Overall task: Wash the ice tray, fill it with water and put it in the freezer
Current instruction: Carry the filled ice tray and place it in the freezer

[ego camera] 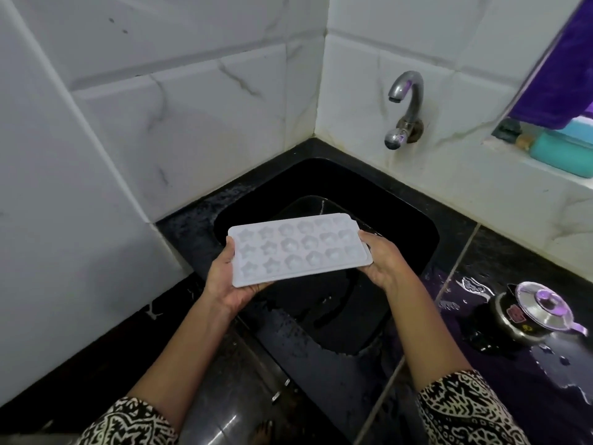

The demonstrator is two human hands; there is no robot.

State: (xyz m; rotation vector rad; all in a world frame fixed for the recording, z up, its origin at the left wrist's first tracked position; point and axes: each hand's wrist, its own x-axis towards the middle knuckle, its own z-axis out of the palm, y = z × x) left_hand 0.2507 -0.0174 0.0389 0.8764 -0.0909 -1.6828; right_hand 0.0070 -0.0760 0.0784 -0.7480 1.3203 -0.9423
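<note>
**Ice tray** [300,248]: white, with star and round moulds; held roughly level at frame centre, above the black sink [321,175].
**Left hand** [229,277]: fingers beneath the tray's left end, thumb on its rim, grasping it.
**Right hand** [382,261]: fingers curled round the tray's right end, grasping it.
**Tap** [405,107]: metal, wall-mounted, upper right of centre.
**Bench** [500,248]: black, wet, surrounding the sink.
**Lidded steel pot** [532,309]: lower right, on the bench.
**Teal bottle** [561,155]: on the wall ledge, right edge.
</note>
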